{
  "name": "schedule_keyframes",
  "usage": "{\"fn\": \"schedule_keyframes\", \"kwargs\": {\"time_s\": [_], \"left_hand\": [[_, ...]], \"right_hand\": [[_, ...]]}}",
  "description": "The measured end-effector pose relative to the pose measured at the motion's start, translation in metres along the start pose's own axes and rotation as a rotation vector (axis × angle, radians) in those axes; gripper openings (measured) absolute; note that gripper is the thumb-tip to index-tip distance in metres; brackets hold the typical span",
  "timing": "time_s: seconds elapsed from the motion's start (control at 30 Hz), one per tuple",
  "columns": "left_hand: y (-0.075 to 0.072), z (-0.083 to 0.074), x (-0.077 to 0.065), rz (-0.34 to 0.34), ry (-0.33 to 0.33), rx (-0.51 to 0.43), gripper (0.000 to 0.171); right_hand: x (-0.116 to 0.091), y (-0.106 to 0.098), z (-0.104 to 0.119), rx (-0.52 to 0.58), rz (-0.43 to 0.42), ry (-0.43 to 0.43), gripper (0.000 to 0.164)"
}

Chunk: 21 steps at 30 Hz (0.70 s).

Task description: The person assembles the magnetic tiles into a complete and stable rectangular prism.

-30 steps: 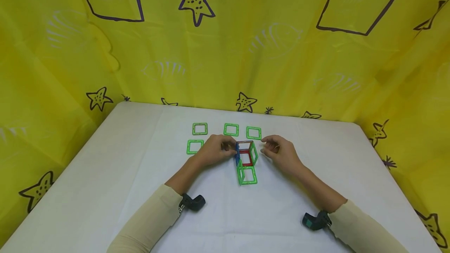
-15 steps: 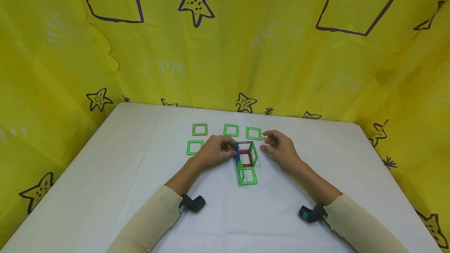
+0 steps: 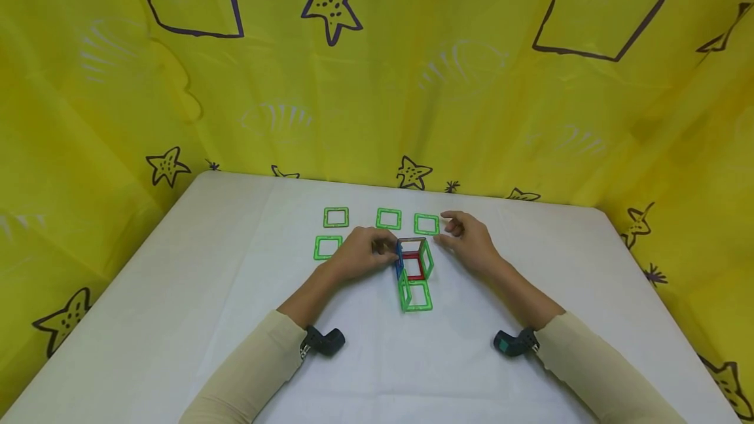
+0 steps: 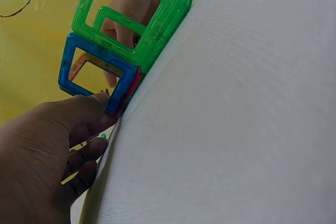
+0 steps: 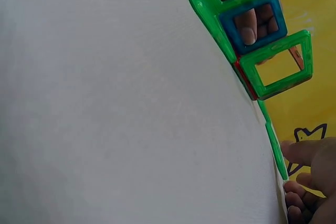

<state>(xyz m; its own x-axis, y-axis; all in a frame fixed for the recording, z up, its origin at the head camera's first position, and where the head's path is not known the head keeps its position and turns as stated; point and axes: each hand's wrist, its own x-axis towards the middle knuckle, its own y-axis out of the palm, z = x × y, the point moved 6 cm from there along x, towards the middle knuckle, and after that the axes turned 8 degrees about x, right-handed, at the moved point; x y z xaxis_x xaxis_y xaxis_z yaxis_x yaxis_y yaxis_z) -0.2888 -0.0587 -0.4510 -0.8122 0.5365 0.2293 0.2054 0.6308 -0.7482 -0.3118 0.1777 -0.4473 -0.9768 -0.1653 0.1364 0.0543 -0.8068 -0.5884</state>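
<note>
Magnetic tiles form a small open structure on the white table. My left hand [image 3: 363,255] holds it at the upright blue square tile [image 4: 70,62], thumb against that frame. Inside the structure a red square tile [image 3: 415,268] lies flat, with a brown-orange tile [image 3: 412,239] upright at its far side. An upright green tile [image 5: 278,65] makes the right wall. Nearer me are a flat green tile [image 3: 421,307] and an upright green tile [image 3: 404,291]. My right hand [image 3: 470,242] has thumb and index finger spread beside the right edge of a flat green tile [image 3: 427,215].
Three other green square tiles lie flat: one at the back middle [image 3: 389,210], one at the back left [image 3: 336,209], and one beside my left wrist [image 3: 318,248]. A yellow patterned curtain [image 3: 377,84] hangs around the table [image 3: 265,214].
My right hand has moved away from me and slightly left, to the right-hand flat green tile. The left hand and the structure have stayed in place.
</note>
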Motion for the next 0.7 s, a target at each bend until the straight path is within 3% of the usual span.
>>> {"fn": "schedule_keyframes", "kwargs": {"time_s": [0.27,0.7], "left_hand": [[0.0,-0.001,-0.002,0.002,-0.01,-0.003,0.018],[0.0,-0.002,-0.002,0.0,-0.02,-0.007,0.018]], "right_hand": [[0.011,0.001,-0.008,0.006,0.032,-0.004,0.05],[0.015,0.002,-0.005,-0.087,0.082,-0.025,0.056]]}}
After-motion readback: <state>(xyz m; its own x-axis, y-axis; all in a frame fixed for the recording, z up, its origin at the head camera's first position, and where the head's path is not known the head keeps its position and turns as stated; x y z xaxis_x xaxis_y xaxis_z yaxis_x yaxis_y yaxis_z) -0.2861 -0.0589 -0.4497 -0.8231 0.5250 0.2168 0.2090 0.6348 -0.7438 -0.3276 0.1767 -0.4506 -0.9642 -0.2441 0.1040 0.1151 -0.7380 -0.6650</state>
